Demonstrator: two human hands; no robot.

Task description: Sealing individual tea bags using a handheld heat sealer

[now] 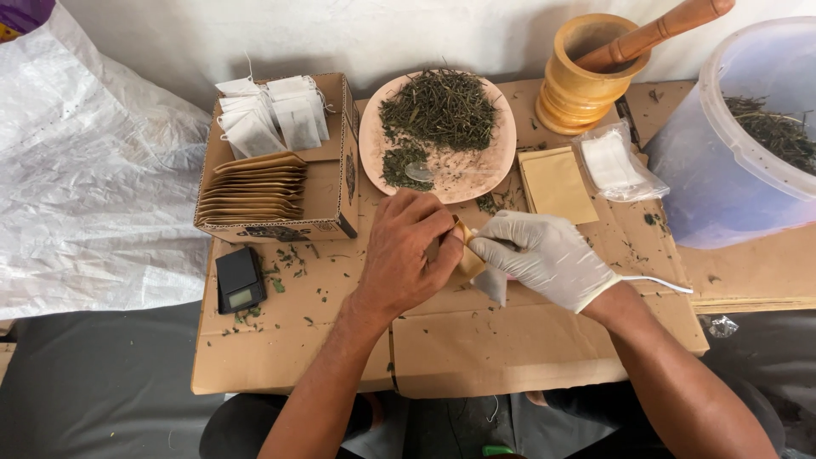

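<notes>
My bare left hand (408,251) and my right hand (544,255), in a white glove, meet over the middle of the cardboard work surface (476,348). Both grip a small tan paper pouch (466,259) between them. A white filter bag (493,285) hangs below the pouch under my right fingers. Just beyond my hands sits a pink plate (501,153) heaped with dried green leaves (438,110), and a small clear spoon (418,172) lies on it.
An open cardboard box (336,183) at the left holds white filter bags (272,119) and stacked tan pouches (253,189). A small black scale (240,279), a wooden mortar with pestle (595,68), loose pouches (557,184), a plastic packet (614,161), a leaf-filled tub (739,144).
</notes>
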